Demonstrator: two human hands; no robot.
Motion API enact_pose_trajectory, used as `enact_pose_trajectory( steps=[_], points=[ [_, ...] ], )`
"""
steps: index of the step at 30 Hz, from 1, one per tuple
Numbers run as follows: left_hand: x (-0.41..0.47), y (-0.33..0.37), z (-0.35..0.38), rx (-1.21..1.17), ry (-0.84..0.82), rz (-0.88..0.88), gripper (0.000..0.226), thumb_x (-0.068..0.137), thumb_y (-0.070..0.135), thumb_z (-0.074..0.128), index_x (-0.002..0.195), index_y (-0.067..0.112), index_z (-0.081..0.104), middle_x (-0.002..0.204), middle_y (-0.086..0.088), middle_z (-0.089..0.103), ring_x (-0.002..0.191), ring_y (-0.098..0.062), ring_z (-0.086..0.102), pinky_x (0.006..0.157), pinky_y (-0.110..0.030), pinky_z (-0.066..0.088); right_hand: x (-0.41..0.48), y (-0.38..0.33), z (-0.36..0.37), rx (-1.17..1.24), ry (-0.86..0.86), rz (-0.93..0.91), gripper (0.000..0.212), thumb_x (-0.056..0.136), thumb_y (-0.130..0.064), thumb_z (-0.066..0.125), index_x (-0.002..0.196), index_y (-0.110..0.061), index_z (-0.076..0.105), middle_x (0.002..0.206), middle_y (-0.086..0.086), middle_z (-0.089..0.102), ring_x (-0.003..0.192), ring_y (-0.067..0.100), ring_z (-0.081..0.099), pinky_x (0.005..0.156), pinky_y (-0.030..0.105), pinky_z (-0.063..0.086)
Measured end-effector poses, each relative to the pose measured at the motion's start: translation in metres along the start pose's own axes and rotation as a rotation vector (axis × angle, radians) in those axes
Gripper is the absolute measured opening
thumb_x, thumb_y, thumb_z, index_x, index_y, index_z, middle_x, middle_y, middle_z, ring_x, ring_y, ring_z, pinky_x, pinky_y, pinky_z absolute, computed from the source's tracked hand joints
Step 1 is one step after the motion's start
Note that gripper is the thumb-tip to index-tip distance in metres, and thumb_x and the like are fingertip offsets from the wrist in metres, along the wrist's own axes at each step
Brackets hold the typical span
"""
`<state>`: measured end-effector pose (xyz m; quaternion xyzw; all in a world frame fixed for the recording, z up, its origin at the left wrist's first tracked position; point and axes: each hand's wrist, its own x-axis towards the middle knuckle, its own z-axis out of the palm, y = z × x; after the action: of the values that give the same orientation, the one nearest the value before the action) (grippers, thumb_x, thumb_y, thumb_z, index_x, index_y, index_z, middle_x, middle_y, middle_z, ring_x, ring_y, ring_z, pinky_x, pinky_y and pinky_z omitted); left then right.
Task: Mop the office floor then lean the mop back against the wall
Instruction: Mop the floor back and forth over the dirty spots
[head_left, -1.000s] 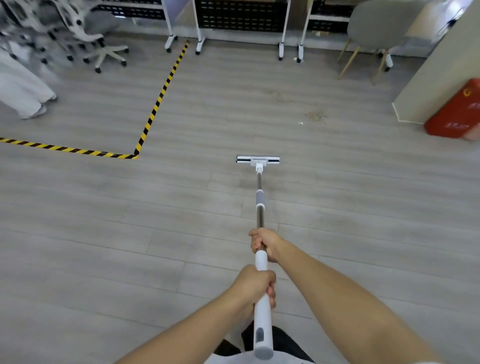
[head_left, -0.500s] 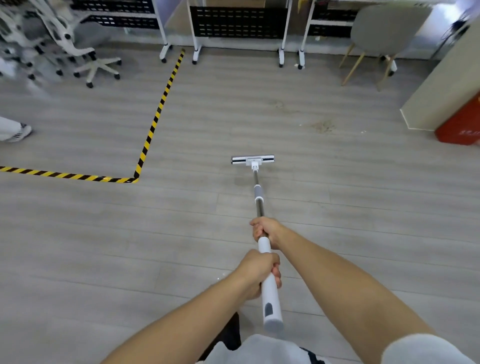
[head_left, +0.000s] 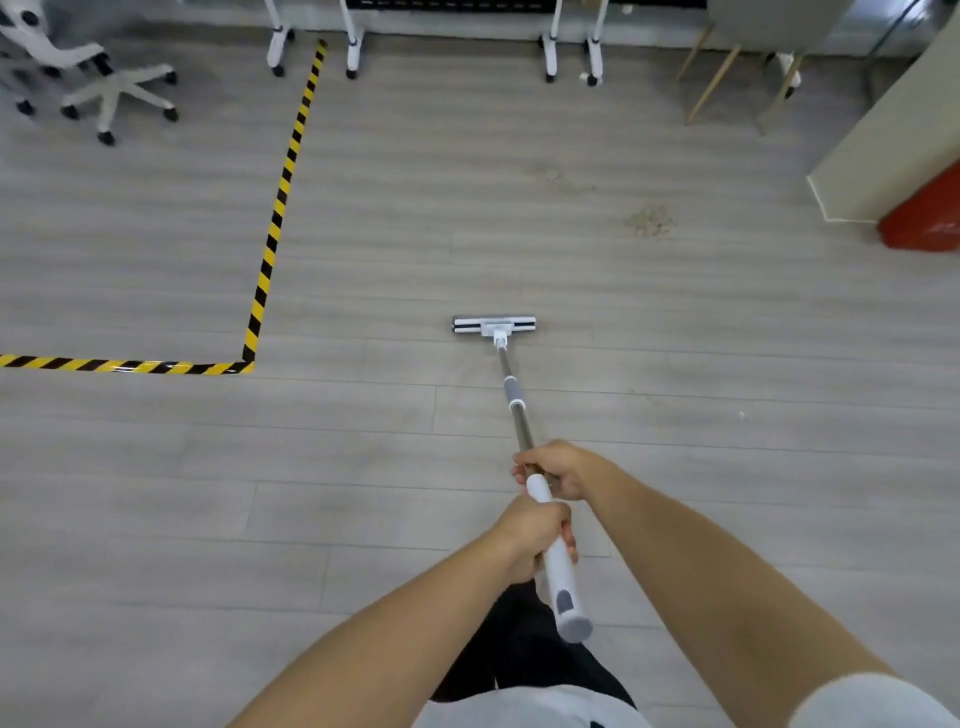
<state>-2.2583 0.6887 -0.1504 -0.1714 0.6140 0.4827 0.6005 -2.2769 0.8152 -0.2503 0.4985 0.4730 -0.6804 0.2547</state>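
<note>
Both hands grasp the mop handle (head_left: 556, 561), right hand (head_left: 558, 467) ahead for steering, left hand (head_left: 535, 540) behind for thrust, with the mop head (head_left: 494, 326) flat on the floor (head_left: 156, 493), short of a dirty patch (head_left: 649, 222).

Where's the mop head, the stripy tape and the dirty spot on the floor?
mop head (head_left: 493, 326): head view, on its white middle piece.
stripy tape (head_left: 277, 223): head view, midway along the far strip.
dirty spot (head_left: 649, 222): head view, middle of the brownish patch.
</note>
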Motion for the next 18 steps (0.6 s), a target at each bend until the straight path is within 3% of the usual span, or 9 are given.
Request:
enact_pose_trajectory(
  steps=[2, 6, 9, 11, 13, 16, 18],
  points=[
    [0.005, 0.002, 0.007, 0.028, -0.033, -0.017, 0.018, 0.092, 0.003, 0.050, 0.110, 0.002, 0.053, 0.059, -0.006, 0.055, 0.048, -0.019, 0.055, 0.055, -0.033, 0.054, 0.000, -0.001, -0.009, -0.028, 0.012, 0.015, 0.033, 0.095, -0.013, 0.069, 0.121, 0.008, 0.063, 0.088, 0.013, 0.075, 0.075, 0.021, 0.068, 0.081, 0.036, 0.058],
    [0.018, 0.007, 0.012, 0.127, -0.184, -0.044, 0.027, 0.097, 0.025, 0.055, 0.121, 0.012, 0.054, 0.080, -0.005, 0.058, 0.064, -0.016, 0.062, 0.069, -0.036, 0.060, -0.031, -0.001, -0.023, 0.126, -0.022, 0.043, 0.032, 0.102, -0.025, 0.059, 0.122, -0.001, 0.059, 0.105, 0.009, 0.076, 0.084, 0.023, 0.071, 0.064, 0.032, 0.057],
    [0.034, 0.018, 0.002, 0.120, -0.196, -0.123, 0.032, 0.097, 0.039, 0.054, 0.117, 0.016, 0.062, 0.097, -0.008, 0.059, 0.083, -0.021, 0.061, 0.087, -0.037, 0.056, -0.070, 0.004, -0.038, 0.205, -0.112, 0.073, 0.037, 0.105, -0.035, 0.052, 0.123, -0.005, 0.064, 0.119, 0.009, 0.073, 0.109, 0.027, 0.068, 0.088, 0.040, 0.057],
    [0.047, 0.027, -0.005, 0.121, -0.111, -0.146, 0.025, 0.097, 0.034, 0.048, 0.102, 0.016, 0.065, 0.096, -0.007, 0.063, 0.085, -0.021, 0.062, 0.085, -0.034, 0.055, -0.096, 0.009, -0.046, 0.237, -0.162, 0.073, 0.035, 0.105, -0.036, 0.051, 0.121, -0.010, 0.068, 0.118, 0.004, 0.074, 0.109, 0.025, 0.067, 0.088, 0.039, 0.056],
    [0.063, 0.035, -0.004, 0.131, -0.025, -0.177, 0.017, 0.094, 0.025, 0.045, 0.089, 0.016, 0.059, 0.092, -0.007, 0.062, 0.080, -0.020, 0.058, 0.072, -0.028, 0.052, -0.117, 0.018, -0.049, 0.311, -0.211, 0.082, 0.031, 0.103, -0.032, 0.056, 0.123, -0.013, 0.068, 0.121, 0.003, 0.073, 0.110, 0.024, 0.068, 0.085, 0.039, 0.058],
    [0.090, 0.041, 0.010, 0.119, -0.012, -0.224, 0.024, 0.097, 0.031, 0.043, 0.095, 0.016, 0.062, 0.087, -0.004, 0.064, 0.077, -0.020, 0.056, 0.068, -0.029, 0.049, -0.129, 0.036, -0.050, 0.378, -0.160, 0.044, 0.026, 0.100, -0.021, 0.063, 0.126, -0.016, 0.063, 0.127, 0.011, 0.067, 0.113, 0.027, 0.066, 0.096, 0.045, 0.057],
    [0.109, 0.042, 0.020, 0.124, -0.058, -0.253, 0.029, 0.097, 0.039, 0.043, 0.100, 0.017, 0.062, 0.087, -0.002, 0.063, 0.082, -0.021, 0.057, 0.079, -0.033, 0.052, -0.134, 0.047, -0.049, 0.382, -0.063, 0.059, 0.033, 0.096, -0.013, 0.068, 0.128, -0.018, 0.057, 0.122, 0.015, 0.066, 0.105, 0.031, 0.072, 0.088, 0.045, 0.061]
  ],
)
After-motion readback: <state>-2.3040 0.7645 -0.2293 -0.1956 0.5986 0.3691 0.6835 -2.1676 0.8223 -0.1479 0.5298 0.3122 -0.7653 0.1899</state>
